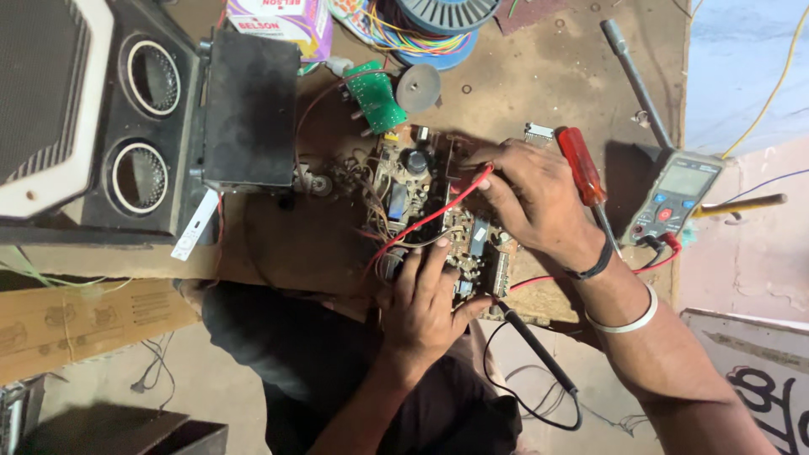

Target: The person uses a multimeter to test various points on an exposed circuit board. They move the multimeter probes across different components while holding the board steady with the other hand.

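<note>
Both hands (430, 307) (531, 198) on circuit board (421, 202) w/ red probe (438, 215).

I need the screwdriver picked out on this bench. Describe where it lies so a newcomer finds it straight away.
Start at the grey multimeter near the right edge of the brown workbench. Just to its left, beside the right hand, lies the screwdriver. Its translucent red handle sets it apart from the plain grey metal rod above the meter and the black probe lying nearer the person.

Left hand (425, 299): palm down, fingers spread forward. Right hand (531, 198): far of left, fingers curled in pinch, wrist bent, forearm bare.
</note>
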